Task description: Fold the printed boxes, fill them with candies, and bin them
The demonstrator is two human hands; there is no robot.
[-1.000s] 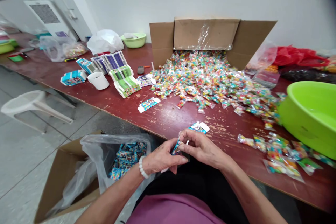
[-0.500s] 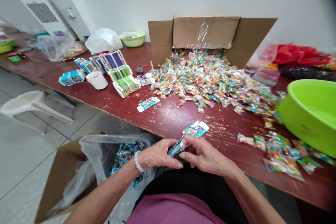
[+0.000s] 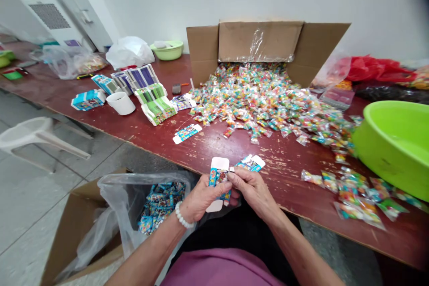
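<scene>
A small blue printed candy carton (image 3: 213, 178) with white end flaps lies across the fingers of my left hand (image 3: 197, 199), the thumb pressed on its face. Its white flaps stick out at the top and bottom. My right hand (image 3: 251, 190) pinches the carton's right edge between thumb and fingers; the fingertips partly hide that edge. Just beyond, another blue carton (image 3: 257, 162) lies on the table, partly covered by my right hand. A third flat carton (image 3: 187, 133) rests farther left on the red table (image 3: 150, 136).
Wrapped candies (image 3: 261, 98) spill from an open cardboard box (image 3: 258, 42). A green basin (image 3: 385, 143) stands at right, with loose candies (image 3: 360, 192) before it. Below left, a plastic-lined box (image 3: 72, 228) holds blue packets (image 3: 161, 201). Carton stacks (image 3: 156, 103) and a tape roll (image 3: 121, 103) sit left.
The carton in my hands was seen narrow and at a slant; now its printed face and white flaps show. My left hand has turned beneath it, and my right hand has shifted slightly left.
</scene>
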